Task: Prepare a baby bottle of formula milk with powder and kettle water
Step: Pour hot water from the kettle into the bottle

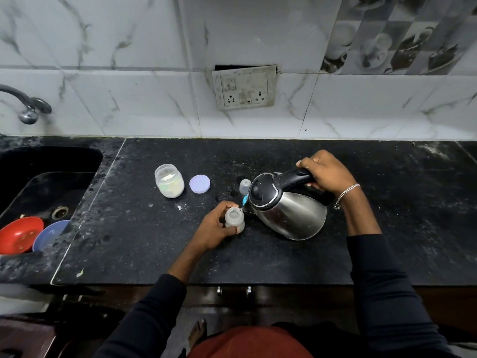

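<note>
Now the right hand (325, 174) grips the kettle (286, 206) by its handle, tilted, spout at the open baby bottle (234, 220), which the left hand (215, 226) wraps upright on the black bench (154, 241); powder jar (169, 180) and lid (199, 183) stand behind.

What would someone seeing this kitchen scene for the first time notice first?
The steel kettle, tilted at mid-counter in the right hand, sends a thin stream into the bottle that the left hand steadies on the counter. Behind them to the left stand an open powder jar and its lilac lid. A red bowl and a blue bowl sit in the sink at far left.
</note>
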{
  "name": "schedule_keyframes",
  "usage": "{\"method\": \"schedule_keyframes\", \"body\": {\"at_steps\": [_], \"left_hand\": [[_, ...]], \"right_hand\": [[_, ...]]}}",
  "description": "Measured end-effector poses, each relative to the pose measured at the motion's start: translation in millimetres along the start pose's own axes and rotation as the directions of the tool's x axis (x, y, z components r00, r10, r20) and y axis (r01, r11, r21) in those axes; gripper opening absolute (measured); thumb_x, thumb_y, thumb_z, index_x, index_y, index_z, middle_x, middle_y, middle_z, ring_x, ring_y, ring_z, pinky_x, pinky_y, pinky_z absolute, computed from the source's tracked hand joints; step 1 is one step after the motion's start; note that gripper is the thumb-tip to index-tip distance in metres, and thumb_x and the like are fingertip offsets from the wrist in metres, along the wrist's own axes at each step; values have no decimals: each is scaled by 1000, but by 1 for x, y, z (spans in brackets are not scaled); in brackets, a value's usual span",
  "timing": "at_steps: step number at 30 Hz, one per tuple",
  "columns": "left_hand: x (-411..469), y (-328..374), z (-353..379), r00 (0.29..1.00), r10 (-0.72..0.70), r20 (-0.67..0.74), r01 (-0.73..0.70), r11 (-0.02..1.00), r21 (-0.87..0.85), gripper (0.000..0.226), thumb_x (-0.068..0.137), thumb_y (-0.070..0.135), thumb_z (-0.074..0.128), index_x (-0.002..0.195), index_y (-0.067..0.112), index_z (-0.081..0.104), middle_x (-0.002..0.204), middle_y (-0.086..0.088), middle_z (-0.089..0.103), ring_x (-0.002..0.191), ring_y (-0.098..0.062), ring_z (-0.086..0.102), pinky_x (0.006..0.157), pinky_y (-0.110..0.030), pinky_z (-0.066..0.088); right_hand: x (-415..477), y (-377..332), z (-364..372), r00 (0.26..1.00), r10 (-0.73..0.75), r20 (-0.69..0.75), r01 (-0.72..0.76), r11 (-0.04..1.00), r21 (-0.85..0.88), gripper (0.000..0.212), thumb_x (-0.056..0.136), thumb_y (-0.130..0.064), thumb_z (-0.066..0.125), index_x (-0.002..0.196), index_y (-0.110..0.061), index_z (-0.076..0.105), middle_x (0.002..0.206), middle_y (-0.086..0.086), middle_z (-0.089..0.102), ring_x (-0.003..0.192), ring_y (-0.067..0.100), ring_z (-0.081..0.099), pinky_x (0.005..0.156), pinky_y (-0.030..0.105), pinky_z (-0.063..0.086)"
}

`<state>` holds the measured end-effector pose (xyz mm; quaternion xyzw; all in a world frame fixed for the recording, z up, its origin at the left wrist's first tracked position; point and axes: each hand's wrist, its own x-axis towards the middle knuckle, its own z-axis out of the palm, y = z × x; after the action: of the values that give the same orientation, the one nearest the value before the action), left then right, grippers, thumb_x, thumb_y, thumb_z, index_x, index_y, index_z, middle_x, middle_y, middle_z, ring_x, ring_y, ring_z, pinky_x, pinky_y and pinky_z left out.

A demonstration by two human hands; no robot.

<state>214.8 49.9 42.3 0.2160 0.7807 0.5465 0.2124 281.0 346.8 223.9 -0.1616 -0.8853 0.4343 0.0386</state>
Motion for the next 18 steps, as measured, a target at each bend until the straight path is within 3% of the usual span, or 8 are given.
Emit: {"method": "schedule_keyframes", "body": {"at_steps": [4, 8, 10, 13, 18], "left_hand": [[0, 2, 1, 1000, -9, -2, 9, 1000, -14, 54, 72, 17, 88, 114, 41, 66, 116, 9, 74, 108, -8, 68, 89, -40, 55], [-2, 3, 1, 1000, -13, -5, 13, 1000, -8, 53, 72, 23, 90, 118, 34, 68, 115, 12, 75, 107, -8, 69, 89, -31, 54], [-2, 4, 1, 1000, -8, -6, 8, 1000, -8, 54, 71, 25, 90, 120, 32, 68, 115, 12, 75, 108, -9, 69, 89, -34, 56], [-1, 6, 1, 1000, -1, -8, 1, 1000, -10, 54, 71, 26, 89, 120, 35, 69, 116, 15, 74, 110, -9, 69, 94, -42, 60], [1, 12, 2, 1000, 13, -6, -13, 1000, -22, 56, 71, 26, 89, 123, 32, 69, 118, 10, 75, 112, -14, 70, 96, -38, 60]], "right_hand": [[1, 1, 0, 1000, -9, -5, 9, 1000, -3, 51, 97, -28, 58, 52, -5, 56, 41, 12, 52, 30, 15, 46, 44, 25, 36], [3, 6, 1, 1000, -18, 0, 18, 1000, 13, 51, 96, -30, 59, 52, -3, 57, 41, 15, 51, 31, 17, 44, 45, 26, 36], [4, 11, 1, 1000, -13, 0, 12, 999, 32, 52, 93, -34, 58, 51, -3, 56, 39, 12, 51, 31, 18, 44, 48, 28, 35], [5, 16, 1, 1000, 1, 1, -1, 998, 69, 57, 91, -37, 58, 55, 7, 56, 37, 7, 48, 31, 18, 44, 51, 32, 37], [5, 26, 0, 1000, -8, 10, 7, 991, 134, 61, 92, -37, 57, 57, 13, 55, 35, 6, 47, 33, 23, 39, 54, 37, 38]]}}
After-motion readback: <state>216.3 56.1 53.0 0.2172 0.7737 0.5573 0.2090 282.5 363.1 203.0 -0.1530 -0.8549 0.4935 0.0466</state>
